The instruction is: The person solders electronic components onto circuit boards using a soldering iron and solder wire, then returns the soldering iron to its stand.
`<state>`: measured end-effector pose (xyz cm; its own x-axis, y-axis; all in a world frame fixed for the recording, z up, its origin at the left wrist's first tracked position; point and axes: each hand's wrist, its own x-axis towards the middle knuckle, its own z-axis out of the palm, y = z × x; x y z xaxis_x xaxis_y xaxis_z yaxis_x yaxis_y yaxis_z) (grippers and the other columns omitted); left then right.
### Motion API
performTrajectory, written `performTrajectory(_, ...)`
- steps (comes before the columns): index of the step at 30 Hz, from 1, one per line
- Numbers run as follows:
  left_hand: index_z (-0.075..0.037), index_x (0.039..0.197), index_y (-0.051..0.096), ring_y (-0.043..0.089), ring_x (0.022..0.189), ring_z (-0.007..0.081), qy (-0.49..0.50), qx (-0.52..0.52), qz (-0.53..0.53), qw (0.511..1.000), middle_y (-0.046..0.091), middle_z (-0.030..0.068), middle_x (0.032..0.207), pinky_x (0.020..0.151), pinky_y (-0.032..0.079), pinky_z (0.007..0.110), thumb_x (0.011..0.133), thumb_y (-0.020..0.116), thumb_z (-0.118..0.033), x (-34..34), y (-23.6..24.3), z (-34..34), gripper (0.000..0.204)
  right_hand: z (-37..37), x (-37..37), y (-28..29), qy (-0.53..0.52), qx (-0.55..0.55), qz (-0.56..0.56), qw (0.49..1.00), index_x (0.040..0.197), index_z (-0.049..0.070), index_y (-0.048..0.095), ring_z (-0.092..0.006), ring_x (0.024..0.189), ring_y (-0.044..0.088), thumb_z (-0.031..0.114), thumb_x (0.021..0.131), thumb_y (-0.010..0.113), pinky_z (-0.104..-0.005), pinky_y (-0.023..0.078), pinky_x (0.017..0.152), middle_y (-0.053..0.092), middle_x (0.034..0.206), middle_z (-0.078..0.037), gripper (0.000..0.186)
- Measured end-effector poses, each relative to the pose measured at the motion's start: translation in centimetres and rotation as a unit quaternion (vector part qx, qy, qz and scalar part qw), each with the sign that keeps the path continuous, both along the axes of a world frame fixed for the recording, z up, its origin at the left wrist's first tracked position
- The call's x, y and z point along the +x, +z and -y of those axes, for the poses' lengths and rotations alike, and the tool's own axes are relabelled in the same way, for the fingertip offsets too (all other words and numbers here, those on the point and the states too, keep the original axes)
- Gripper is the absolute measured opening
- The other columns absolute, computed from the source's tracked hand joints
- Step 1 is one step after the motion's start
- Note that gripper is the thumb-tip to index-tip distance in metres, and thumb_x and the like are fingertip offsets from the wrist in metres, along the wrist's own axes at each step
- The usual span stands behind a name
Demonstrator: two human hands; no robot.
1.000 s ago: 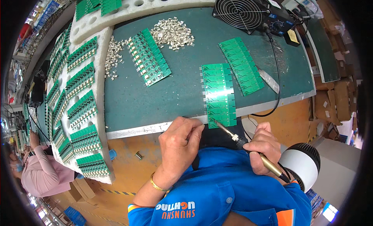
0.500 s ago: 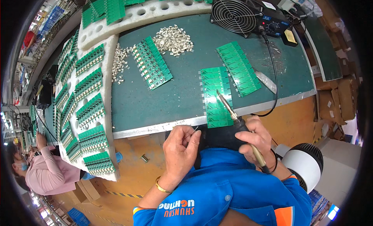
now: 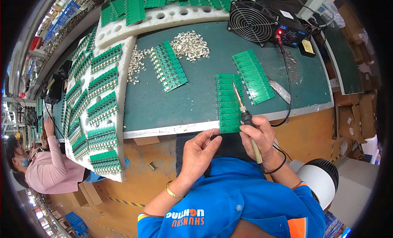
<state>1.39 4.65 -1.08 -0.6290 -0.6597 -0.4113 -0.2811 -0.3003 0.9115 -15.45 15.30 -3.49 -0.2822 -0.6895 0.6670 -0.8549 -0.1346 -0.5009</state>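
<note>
My right hand [image 3: 260, 136] is closed round the handle of a soldering iron [image 3: 238, 94]. The iron's tip is over the far part of a green circuit board [image 3: 227, 109], solder side up, at the table's front edge; contact is unclear. My left hand [image 3: 199, 153] pinches a thin wire [image 3: 211, 134], probably solder, beside that board's near left corner. Just right of it lies a second green board [image 3: 254, 79], also trace side up. Further left rests a board with white connectors and dark parts [image 3: 168, 67], near a heap of small white connectors [image 3: 190, 45].
White foam racks [image 3: 107, 103] at the left and back hold several populated boards. A black fan [image 3: 251, 23] and a soldering station [image 3: 291, 33] stand at the back right, its cable running down to the iron. Another person in a pink top [image 3: 55, 168] sits at far left.
My left hand has moved right and forward, up to the board's near corner. The iron's tip has shifted toward the board's far end. The view has swung slightly.
</note>
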Motion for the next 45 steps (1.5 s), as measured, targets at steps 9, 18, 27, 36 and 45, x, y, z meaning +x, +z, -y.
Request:
performTrajectory(9,-0.001,0.106,0.068,0.032,0.054,-0.0011,0.029,-0.039,-0.051,0.997,0.038,-0.0113,0.058,0.049,0.027,0.018,0.086,0.072,-0.005,-1.9,0.8,-0.4,0.021,-0.1,-0.7,-0.6,0.027,-0.031,0.019,0.999,0.11,0.009,0.059,-0.0272,0.072,0.061,0.009,0.082,0.072,-0.0353,0.051,0.059,0.062,0.092,-0.012,0.031)
performTrajectory(18,-0.001,0.102,0.067,0.029,0.055,-0.0013,0.009,-0.059,-0.094,0.994,0.035,-0.0115,0.059,0.048,0.024,0.018,0.084,0.075,-0.006,-3.0,1.0,-0.8,0.02,-0.4,-0.9,-0.5,0.032,-0.035,0.033,0.998,0.109,0.009,0.053,-0.0274,0.076,0.064,0.022,0.081,0.077,-0.0366,0.054,0.061,0.065,0.095,-0.012,0.04)
performTrajectory(27,-0.004,0.1,0.067,0.028,0.057,-0.0014,-0.021,-0.098,-0.119,0.988,0.036,-0.0123,0.063,0.05,0.022,0.017,0.081,0.078,-0.002,-3.9,0.7,-1.0,0.022,-0.7,-0.5,-0.7,-0.005,-0.031,0.024,0.999,0.11,0.008,0.052,-0.028,0.079,0.065,0.005,0.067,0.082,-0.0363,0.055,0.062,0.064,0.097,-0.014,0.053)
performTrajectory(36,-0.003,0.1,0.067,0.028,0.057,-0.0017,-0.028,-0.103,-0.123,0.987,0.036,-0.0121,0.065,0.05,0.022,0.016,0.081,0.078,-0.002,-4.2,0.7,-1.0,0.022,-0.7,-0.5,-0.4,-0.005,-0.028,0.03,0.999,0.11,0.008,0.052,-0.0283,0.079,0.066,0.002,0.065,0.082,-0.0369,0.055,0.065,0.064,0.097,-0.014,0.054)
performTrajectory(45,-0.004,0.1,0.066,0.029,0.059,-0.002,-0.041,-0.123,-0.127,0.983,0.036,-0.0119,0.067,0.05,0.022,0.016,0.08,0.078,-0.002,-4.6,0.3,-0.9,0.023,-0.8,-0.4,-0.2,-0.027,-0.019,0.02,0.999,0.111,0.009,0.051,-0.0273,0.079,0.065,0.005,0.066,0.082,-0.0356,0.054,0.064,0.064,0.096,-0.013,0.055)
